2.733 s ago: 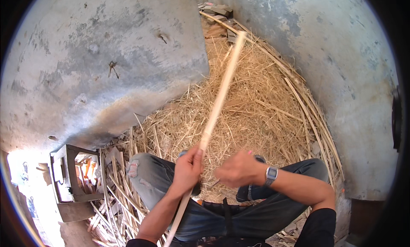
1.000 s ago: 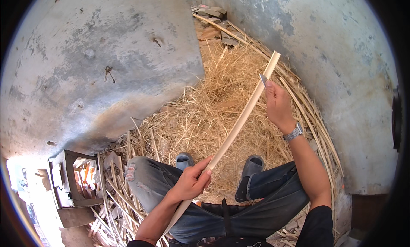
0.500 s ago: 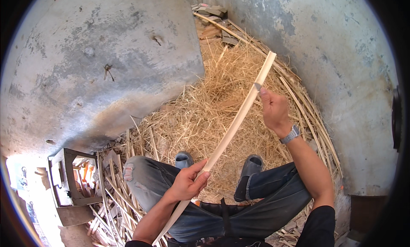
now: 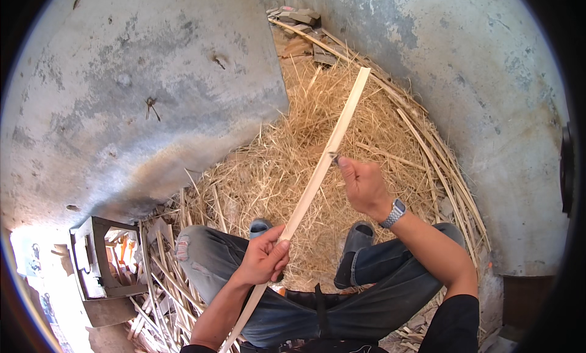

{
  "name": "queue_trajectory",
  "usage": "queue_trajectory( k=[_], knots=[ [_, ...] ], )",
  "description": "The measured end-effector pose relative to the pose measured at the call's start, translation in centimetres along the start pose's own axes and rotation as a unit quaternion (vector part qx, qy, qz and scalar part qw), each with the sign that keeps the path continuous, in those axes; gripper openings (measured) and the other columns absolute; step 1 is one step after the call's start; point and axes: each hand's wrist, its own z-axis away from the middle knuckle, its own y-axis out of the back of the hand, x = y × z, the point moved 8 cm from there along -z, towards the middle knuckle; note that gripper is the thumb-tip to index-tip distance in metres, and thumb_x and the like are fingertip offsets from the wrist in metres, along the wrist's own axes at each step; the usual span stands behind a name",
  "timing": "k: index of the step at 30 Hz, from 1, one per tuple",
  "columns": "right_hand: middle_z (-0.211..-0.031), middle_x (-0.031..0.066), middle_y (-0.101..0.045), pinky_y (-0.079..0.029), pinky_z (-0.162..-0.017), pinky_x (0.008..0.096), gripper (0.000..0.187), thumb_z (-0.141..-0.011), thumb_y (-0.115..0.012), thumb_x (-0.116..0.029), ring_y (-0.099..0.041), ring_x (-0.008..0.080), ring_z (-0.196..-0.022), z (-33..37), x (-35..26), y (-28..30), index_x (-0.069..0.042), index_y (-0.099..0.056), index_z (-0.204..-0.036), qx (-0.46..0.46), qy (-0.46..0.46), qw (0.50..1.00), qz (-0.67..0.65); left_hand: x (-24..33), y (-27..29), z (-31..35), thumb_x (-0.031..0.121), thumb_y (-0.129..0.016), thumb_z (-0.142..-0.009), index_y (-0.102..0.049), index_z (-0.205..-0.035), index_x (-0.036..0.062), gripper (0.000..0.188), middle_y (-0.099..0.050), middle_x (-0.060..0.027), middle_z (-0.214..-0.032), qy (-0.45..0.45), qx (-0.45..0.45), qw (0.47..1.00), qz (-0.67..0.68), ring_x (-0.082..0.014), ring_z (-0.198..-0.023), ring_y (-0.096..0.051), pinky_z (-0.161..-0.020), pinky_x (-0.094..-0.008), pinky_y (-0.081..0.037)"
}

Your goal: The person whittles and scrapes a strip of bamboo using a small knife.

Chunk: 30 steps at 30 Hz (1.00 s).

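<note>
Pale, long thin bamboo strip (image 4: 317,179) slants from 7 to 1 o'clock above the golden straw heap (image 4: 274,170). Left hand (image 4: 264,258) fingers clamp its lower part; right hand (image 4: 364,185) pinches a small blade (image 4: 334,158) at mid-length. Light, springy, probably splintery: best gripped low.

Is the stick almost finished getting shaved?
Partly, it seems. A big heap of pale shavings already covers the floor, and slats lie beside the leg. Now the left hand grips the long strip while the right hand presses a small blade about halfway up it. The upper half looks left to do.
</note>
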Motion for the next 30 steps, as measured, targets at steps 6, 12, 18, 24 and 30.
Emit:
queue_trajectory(
  k=[6, 12, 18, 24, 30],
  knots=[
    [-0.051, 0.0146, -0.055, -0.042, -0.042, 0.0446, 0.042, -0.106, -0.052, -0.034, -0.056, 0.0342, -0.043, 3.7, -3.0, -3.9, -0.008, -0.066, -0.076, -0.087, 0.027, 0.996, 0.024, 0.3, 0.3, -0.7, 0.021, -0.049, -0.11, -0.037, -0.154, 0.0042, 0.049, -0.047, 0.0005, -0.062, -0.023, 0.014, 0.999, 0.026, -0.0057, -0.042, -0.044, -0.041, -0.0198, -0.038],
    [-0.052, 0.0149, -0.056, -0.045, -0.043, 0.0457, 0.042, -0.105, -0.053, -0.034, -0.059, 0.0352, -0.046, 6.3, -6.4, -6.2, -0.009, -0.061, -0.072, -0.157, 0.063, 0.986, -0.009, 0.4, -0.4, -1.4, 0.033, -0.055, -0.107, -0.039, -0.153, 0.0062, 0.056, -0.048, 0.0003, -0.063, -0.031, -0.032, 0.999, 0.011, -0.0058, -0.042, -0.044, -0.041, -0.0185, -0.036],
    [-0.051, 0.0169, -0.052, -0.04, -0.043, 0.0435, 0.043, -0.107, -0.05, -0.035, -0.054, 0.0332, -0.044, 2.1, -2.4, -2.6, -0.005, -0.069, -0.082, -0.049, 0.002, 0.999, 0.001, 1.1, -0.4, -1.0, 0.035, -0.055, -0.107, -0.039, -0.154, 0.0069, 0.057, -0.048, 0.0003, -0.064, -0.02, -0.016, 0.998, 0.065, -0.0053, -0.043, -0.043, -0.042, -0.0181, -0.037],
    [-0.049, 0.0068, -0.043, -0.031, -0.044, 0.0382, 0.048, -0.109, -0.045, -0.037, -0.041, 0.0174, -0.042, -3.7, 4.2, 4.6, -0.003, -0.063, -0.081, 0.08, -0.048, 0.995, 0.027, 0.8, -1.0, -0.7, 0.028, -0.06, -0.105, -0.04, -0.155, 0.0064, 0.057, -0.052, 0.001, -0.067, -0.022, 0.009, 0.998, -0.063, -0.0042, -0.047, -0.046, -0.044, -0.0194, -0.041],
    [-0.053, 0.0076, -0.045, -0.033, -0.046, 0.0381, 0.044, -0.108, -0.05, -0.034, -0.042, 0.0189, -0.045, -5.2, 4.0, 8.1, -0.003, -0.054, -0.077, 0.133, -0.04, 0.988, 0.064, 1.0, -0.8, -0.4, 0.023, -0.064, -0.103, -0.042, -0.155, 0.008, 0.058, -0.058, 0.0015, -0.07, -0.004, 0.055, 0.989, -0.141, -0.0027, -0.055, -0.052, -0.048, -0.0195, -0.046]
  ],
)
